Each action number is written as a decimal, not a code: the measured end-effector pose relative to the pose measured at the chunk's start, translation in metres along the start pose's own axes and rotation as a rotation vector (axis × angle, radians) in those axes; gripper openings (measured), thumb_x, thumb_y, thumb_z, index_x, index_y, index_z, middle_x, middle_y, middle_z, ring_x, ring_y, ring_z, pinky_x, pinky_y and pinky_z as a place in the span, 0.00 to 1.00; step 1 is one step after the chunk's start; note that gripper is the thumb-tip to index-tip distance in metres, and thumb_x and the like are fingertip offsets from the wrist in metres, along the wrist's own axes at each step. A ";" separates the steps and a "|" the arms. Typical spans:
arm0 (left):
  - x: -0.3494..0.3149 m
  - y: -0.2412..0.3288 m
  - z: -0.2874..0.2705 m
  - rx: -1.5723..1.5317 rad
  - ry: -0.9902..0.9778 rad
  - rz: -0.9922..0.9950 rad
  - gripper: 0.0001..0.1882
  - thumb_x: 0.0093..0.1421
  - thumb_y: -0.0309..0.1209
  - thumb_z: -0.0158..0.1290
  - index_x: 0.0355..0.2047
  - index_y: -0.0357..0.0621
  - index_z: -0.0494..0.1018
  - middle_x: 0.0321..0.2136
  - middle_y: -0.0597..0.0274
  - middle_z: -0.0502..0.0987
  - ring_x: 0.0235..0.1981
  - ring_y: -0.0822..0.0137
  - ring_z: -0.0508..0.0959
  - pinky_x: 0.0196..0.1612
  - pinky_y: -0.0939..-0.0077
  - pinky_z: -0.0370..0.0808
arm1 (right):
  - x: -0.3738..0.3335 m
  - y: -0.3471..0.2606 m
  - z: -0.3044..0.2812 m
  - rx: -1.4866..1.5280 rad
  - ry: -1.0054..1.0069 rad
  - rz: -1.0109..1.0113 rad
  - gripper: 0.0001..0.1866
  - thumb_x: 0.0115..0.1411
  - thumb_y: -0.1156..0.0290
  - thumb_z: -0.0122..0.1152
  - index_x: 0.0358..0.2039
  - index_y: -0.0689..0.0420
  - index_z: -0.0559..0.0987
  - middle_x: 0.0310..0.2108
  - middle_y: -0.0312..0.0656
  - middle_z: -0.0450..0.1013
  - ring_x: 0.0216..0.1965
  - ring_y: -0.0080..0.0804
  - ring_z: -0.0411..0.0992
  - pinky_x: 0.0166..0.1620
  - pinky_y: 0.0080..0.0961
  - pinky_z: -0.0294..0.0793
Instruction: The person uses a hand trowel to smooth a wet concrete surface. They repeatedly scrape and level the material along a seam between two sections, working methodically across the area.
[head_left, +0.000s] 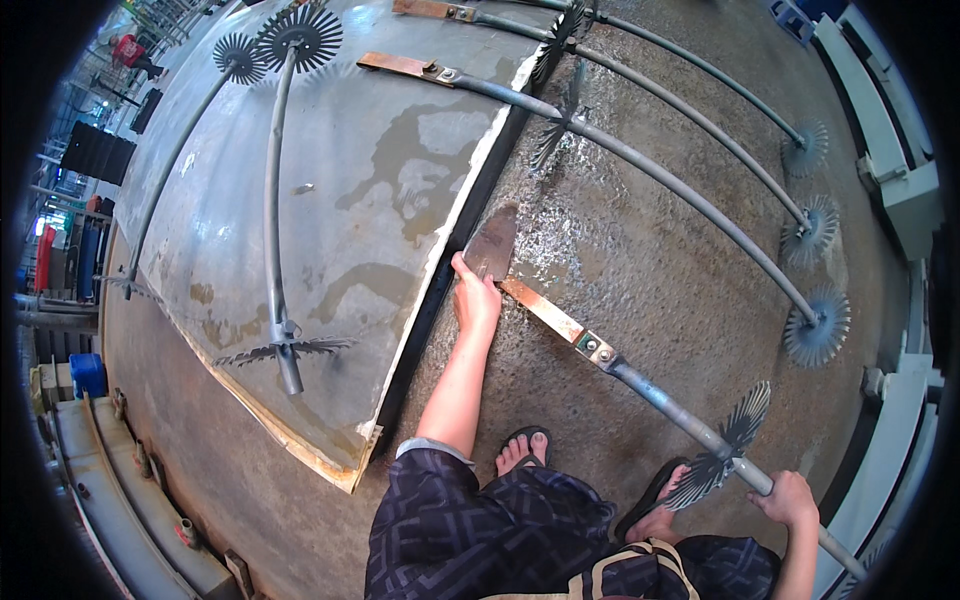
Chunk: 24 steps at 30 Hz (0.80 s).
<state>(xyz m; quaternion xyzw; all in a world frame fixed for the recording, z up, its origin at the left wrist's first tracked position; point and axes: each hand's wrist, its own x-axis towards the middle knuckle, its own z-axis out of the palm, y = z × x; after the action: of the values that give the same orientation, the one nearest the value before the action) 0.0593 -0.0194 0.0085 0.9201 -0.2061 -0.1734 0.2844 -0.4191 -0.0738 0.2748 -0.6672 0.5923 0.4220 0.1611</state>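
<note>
Wet floor [640, 285] is filling the frame's centre. The left grip [478, 298] is holding a blade [492, 243] there, just beside the copper tip [543, 313] of a rod [680, 417]; the right grip [792, 498] is clasping the rod, lower right. Tip scraping is seemingly underway, probably calling next for a steady rod.

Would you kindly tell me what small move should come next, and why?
Perhaps lay the flat blade along the copper-coloured strip: the left hand holds that blade close by the strip's end, while the right hand grips the rod bearing the strip.
</note>
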 end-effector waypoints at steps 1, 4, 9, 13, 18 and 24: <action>0.002 -0.002 0.000 0.004 0.010 0.000 0.35 0.54 0.26 0.52 0.57 0.43 0.44 0.29 0.32 0.75 0.33 0.37 0.76 0.38 0.51 0.72 | 0.000 0.000 0.000 -0.001 0.001 -0.002 0.19 0.42 0.55 0.66 0.26 0.59 0.80 0.27 0.53 0.75 0.34 0.49 0.74 0.41 0.39 0.72; -0.001 -0.004 0.001 -0.015 -0.013 -0.003 0.36 0.54 0.27 0.53 0.57 0.44 0.44 0.29 0.33 0.75 0.33 0.38 0.76 0.37 0.51 0.72 | 0.001 0.002 0.002 -0.001 0.005 0.002 0.19 0.41 0.55 0.66 0.26 0.59 0.80 0.27 0.53 0.75 0.34 0.49 0.74 0.41 0.39 0.72; -0.001 -0.001 -0.001 0.001 0.009 0.032 0.35 0.54 0.27 0.52 0.57 0.43 0.44 0.28 0.34 0.75 0.32 0.38 0.76 0.37 0.51 0.71 | 0.003 0.003 0.002 -0.003 -0.011 0.008 0.19 0.41 0.55 0.66 0.26 0.59 0.80 0.27 0.53 0.75 0.34 0.50 0.74 0.41 0.39 0.72; -0.014 0.009 -0.009 0.020 -0.041 0.019 0.33 0.54 0.25 0.52 0.55 0.41 0.45 0.29 0.33 0.75 0.33 0.37 0.75 0.37 0.51 0.72 | 0.003 0.004 0.004 -0.014 0.005 0.012 0.20 0.42 0.55 0.66 0.26 0.59 0.80 0.27 0.54 0.75 0.34 0.50 0.74 0.42 0.39 0.72; 0.001 -0.006 0.003 -0.017 0.020 0.035 0.33 0.56 0.28 0.51 0.56 0.43 0.44 0.27 0.37 0.75 0.31 0.39 0.76 0.37 0.50 0.71 | 0.003 0.002 0.003 -0.008 -0.005 0.006 0.20 0.42 0.54 0.66 0.26 0.59 0.80 0.27 0.54 0.75 0.34 0.50 0.74 0.42 0.39 0.72; 0.000 0.000 0.005 -0.022 0.008 0.010 0.33 0.56 0.28 0.51 0.57 0.43 0.45 0.26 0.36 0.75 0.30 0.39 0.76 0.36 0.50 0.71 | 0.002 0.003 0.005 0.021 0.022 0.007 0.21 0.40 0.55 0.67 0.25 0.61 0.80 0.26 0.55 0.75 0.33 0.50 0.75 0.40 0.38 0.73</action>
<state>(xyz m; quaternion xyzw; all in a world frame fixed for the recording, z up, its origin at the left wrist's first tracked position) 0.0567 -0.0215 0.0048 0.9166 -0.2074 -0.1707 0.2961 -0.4243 -0.0724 0.2712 -0.6680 0.6008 0.4089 0.1599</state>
